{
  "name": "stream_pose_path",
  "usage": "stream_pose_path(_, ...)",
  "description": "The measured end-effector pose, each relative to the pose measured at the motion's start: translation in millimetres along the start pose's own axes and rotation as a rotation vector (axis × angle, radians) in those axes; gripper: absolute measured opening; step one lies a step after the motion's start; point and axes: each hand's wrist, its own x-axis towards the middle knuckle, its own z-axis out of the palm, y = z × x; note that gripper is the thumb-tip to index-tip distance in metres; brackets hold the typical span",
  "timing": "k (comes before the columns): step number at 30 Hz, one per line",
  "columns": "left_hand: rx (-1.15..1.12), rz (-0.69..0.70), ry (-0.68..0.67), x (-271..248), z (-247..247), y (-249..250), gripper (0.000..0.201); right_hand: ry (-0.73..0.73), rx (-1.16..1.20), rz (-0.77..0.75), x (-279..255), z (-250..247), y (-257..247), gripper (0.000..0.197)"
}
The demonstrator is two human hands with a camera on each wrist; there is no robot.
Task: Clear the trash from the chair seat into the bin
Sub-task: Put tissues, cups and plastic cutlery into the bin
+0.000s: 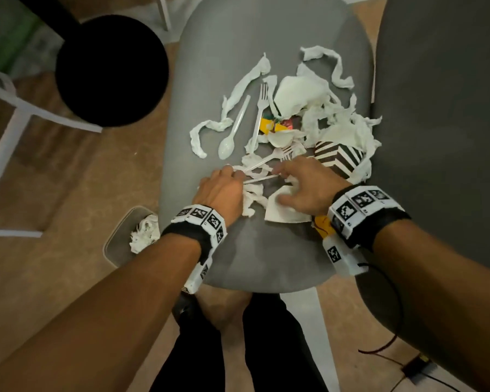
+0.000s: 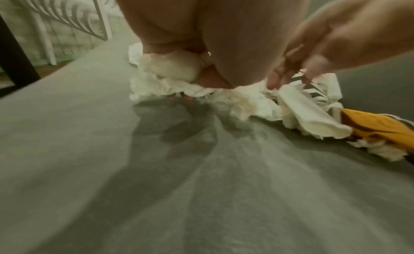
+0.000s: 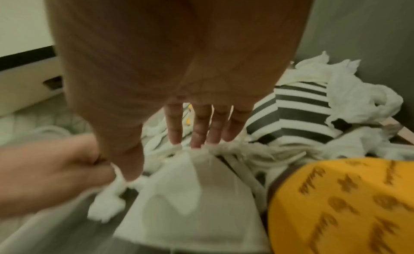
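Fingers (image 2: 179,70) of the left hand (image 1: 219,190) were curled around a soft wad of crumpled white tissue paper (image 2: 170,86), and the wad bulged out between them in the left wrist view. On the right hand (image 1: 306,188) the fingers (image 3: 202,126) were straight and a little apart, and their tips touched the torn white tissue in front of a flat folded white paper napkin (image 3: 186,204). Both hands were at the near part of the smooth grey chair seat (image 1: 210,80), close to each other but with thin white plastic cutlery handles (image 1: 259,179) between them. All the trash lay on this seat. Long twisted strips of white tissue (image 1: 235,97) ran across it, mostly from the near left to the far right. One white plastic spoon (image 1: 232,134) lay with its long axis almost along the seat, bowl toward the person and handle away. One white plastic fork (image 1: 259,114) lay beside it, nearly parallel, with the prongs pointing away. Another white plastic fork (image 1: 272,159) lay slanted, prongs toward the far right. To the right was a black and white striped paper box (image 1: 338,158), and under the right wrist a glossy yellow wrapper with brown print (image 3: 340,204). At the left of the chair, on the brown floor (image 1: 68,179), stood a small grey bin (image 1: 115,241) with some crumpled white tissue already inside.
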Motion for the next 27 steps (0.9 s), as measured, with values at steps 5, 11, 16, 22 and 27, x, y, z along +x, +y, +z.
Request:
stream_pose_path(5,-0.048,-0.005,-0.008,-4.5,-7.4,-18.9,0.027,-0.047,-0.251,-0.002,1.9,25.2,-0.9,0.082)
stream_pose_path(11,-0.194,-0.173,0.019,-16.2,-3.0,-32.4,0.029,0.105,-0.184,-0.011,5.9,11.5,-5.5,0.039)
stream_pose_path(16,-0.332,-0.262,0.136,-37.2,8.5,-55.6,0.020,0.154,0.095,-0.034,4.8,12.9,-25.1,0.040)
stream_pose_path(22,-0.494,-0.255,0.136,-76.1,20.1,-87.3,0.042,0.133,0.196,-0.055,4.0,48.7,-88.1,0.032)
stream_pose_path(27,-0.630,-0.416,0.231,-119.8,28.9,-124.9,0.019,0.113,0.288,-0.087,9.8,96.3,-162.4,0.029)
